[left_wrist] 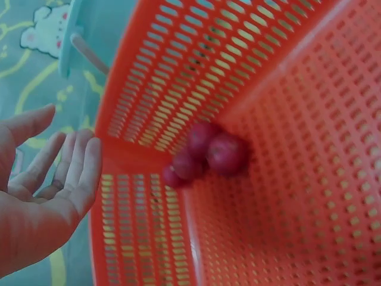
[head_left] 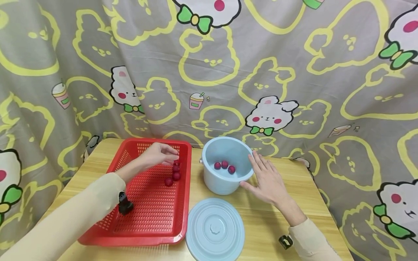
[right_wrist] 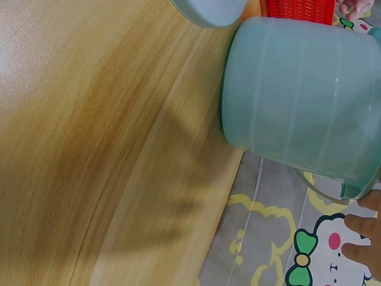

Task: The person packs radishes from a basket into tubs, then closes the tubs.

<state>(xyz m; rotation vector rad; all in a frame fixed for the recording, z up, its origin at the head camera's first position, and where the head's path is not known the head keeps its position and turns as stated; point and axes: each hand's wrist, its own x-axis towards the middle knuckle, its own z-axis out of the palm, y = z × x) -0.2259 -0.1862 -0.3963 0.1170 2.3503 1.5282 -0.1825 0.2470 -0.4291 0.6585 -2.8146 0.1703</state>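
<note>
My left hand (head_left: 160, 154) hovers over the far right part of a red plastic basket (head_left: 188, 181), fingers loosely bent and nothing in them. Below it, several small dark-red round fruits (head_left: 176, 176), plum-like, lie against the basket's right side; the left wrist view shows them bunched near a corner (left_wrist: 226, 154). To the right stands a light blue bucket (head_left: 219, 185) with three of the same fruits (head_left: 224, 165) on its bottom. My right hand (head_left: 269, 179) touches the bucket's right rim with extended fingers. In the right wrist view, its fingertips (right_wrist: 360, 226) show at the bucket's rim.
A round light blue lid (head_left: 214, 229) lies flat on the wooden table (head_left: 261, 224), in front of the bucket and beside the basket. A patterned grey curtain (head_left: 209, 72) hangs behind the table. The bucket's handle (right_wrist: 324, 193) hangs down its side.
</note>
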